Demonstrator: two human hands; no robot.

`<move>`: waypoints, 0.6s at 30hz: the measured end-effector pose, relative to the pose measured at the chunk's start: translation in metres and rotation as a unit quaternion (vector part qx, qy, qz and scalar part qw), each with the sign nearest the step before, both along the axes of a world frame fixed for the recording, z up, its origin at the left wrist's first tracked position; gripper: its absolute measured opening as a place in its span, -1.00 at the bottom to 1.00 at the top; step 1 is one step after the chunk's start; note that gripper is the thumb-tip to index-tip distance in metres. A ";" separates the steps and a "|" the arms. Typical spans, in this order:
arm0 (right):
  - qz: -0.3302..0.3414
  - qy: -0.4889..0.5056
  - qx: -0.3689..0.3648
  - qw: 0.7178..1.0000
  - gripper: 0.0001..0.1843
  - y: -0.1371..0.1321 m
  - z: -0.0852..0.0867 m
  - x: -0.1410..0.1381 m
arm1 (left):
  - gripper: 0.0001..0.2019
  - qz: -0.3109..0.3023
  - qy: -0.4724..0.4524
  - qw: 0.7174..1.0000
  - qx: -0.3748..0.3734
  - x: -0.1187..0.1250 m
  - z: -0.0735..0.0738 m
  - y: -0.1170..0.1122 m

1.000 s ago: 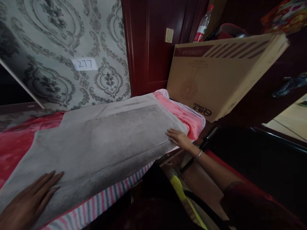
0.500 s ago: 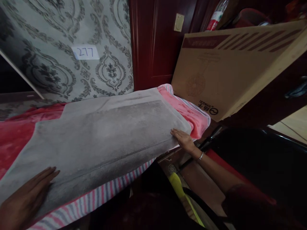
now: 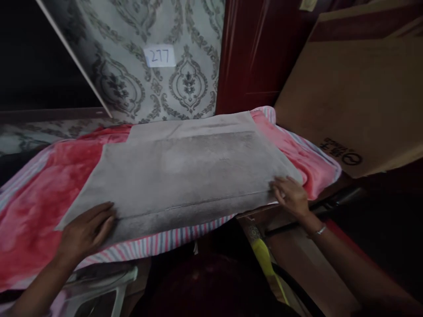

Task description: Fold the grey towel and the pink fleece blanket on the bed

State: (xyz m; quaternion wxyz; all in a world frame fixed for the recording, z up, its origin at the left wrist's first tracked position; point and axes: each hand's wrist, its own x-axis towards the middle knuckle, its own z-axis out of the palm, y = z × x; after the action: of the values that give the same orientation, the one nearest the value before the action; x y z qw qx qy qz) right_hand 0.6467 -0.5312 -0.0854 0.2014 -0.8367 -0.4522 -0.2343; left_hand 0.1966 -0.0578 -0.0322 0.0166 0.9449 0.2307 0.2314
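Observation:
A grey plush cloth (image 3: pixel 198 167) lies spread out with a long crease near its front edge. It rests on a red and pink fleece blanket (image 3: pixel 69 185) with a striped underside. My left hand (image 3: pixel 87 229) rests on the cloth's front left part, fingers stretched and thumb apart. At the right end of the crease, my right hand (image 3: pixel 292 196) has its fingers bent and drawn together on the cloth's edge; the fingertips are partly blurred. A bracelet (image 3: pixel 320 230) circles my right wrist.
Behind the cloth stands a patterned wall with a paper label (image 3: pixel 161 56) reading 277. A dark screen (image 3: pixel 42 66) is at the left, a large cardboard box (image 3: pixel 357 97) at the right. Below are a pale chair frame (image 3: pixel 120 288) and a yellow strip (image 3: pixel 264 257).
The view has swung left. My left hand has moved inward along the front edge, and the fingers of my right hand have gone from flat to bent on the cloth.

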 end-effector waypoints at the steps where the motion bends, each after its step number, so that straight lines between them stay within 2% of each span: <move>1: -0.022 -0.005 0.006 1.000 -0.59 0.006 0.008 0.006 | -0.54 0.016 0.008 1.000 0.008 0.005 0.005 -0.001; 3: -0.069 -0.018 0.008 0.997 -0.52 0.020 0.021 0.021 | -0.45 0.043 0.025 0.999 0.018 0.018 0.012 -0.002; 5: -0.097 -0.027 -0.021 0.995 -0.41 0.034 0.025 0.033 | -0.37 0.077 0.061 0.995 0.022 0.031 0.013 -0.002; 9: -0.087 0.001 -0.107 0.990 -0.34 0.044 0.003 0.042 | -0.38 0.113 0.160 0.980 -0.018 0.038 0.003 -0.001; 12: -0.097 0.008 -0.103 0.990 -0.34 0.038 -0.013 0.040 | -0.40 0.126 0.172 0.977 -0.027 0.025 -0.007 0.003; 18: -0.155 0.007 -0.091 0.984 -0.25 0.018 -0.023 0.044 | -0.37 0.245 0.090 0.965 -0.020 -0.019 -0.019 0.026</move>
State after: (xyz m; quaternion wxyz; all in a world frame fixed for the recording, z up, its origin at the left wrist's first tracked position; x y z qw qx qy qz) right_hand 0.6902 -0.5137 -0.1083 0.0884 -0.9131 -0.3350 -0.2151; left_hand 0.1773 -0.0321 -0.0509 -0.0421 0.8761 0.4600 0.1378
